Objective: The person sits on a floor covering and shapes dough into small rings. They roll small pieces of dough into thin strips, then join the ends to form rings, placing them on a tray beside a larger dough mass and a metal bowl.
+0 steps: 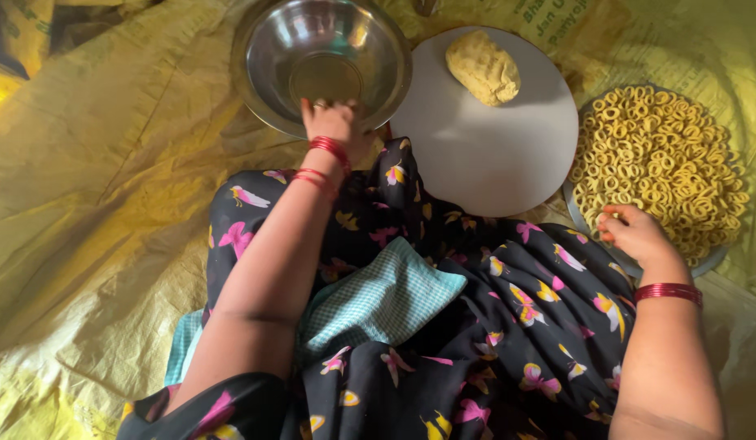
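My left hand (333,122) rests on the near rim of an empty steel bowl (272,57), fingers curled over the edge. My right hand (632,232) touches the near edge of a pile of small yellow dough rings (663,159) heaped on a round tray (708,262); its fingers are bent among the rings. A lump of pale yellow dough (483,67) lies at the far side of a round white board (484,147) between the bowl and the tray. Both wrists carry red bangles.
I sit on a yellow plastic sheet (84,179) spread on the floor. My lap is covered by black cloth with pink and yellow bird prints (508,326), with a green checked cloth (378,301) on it.
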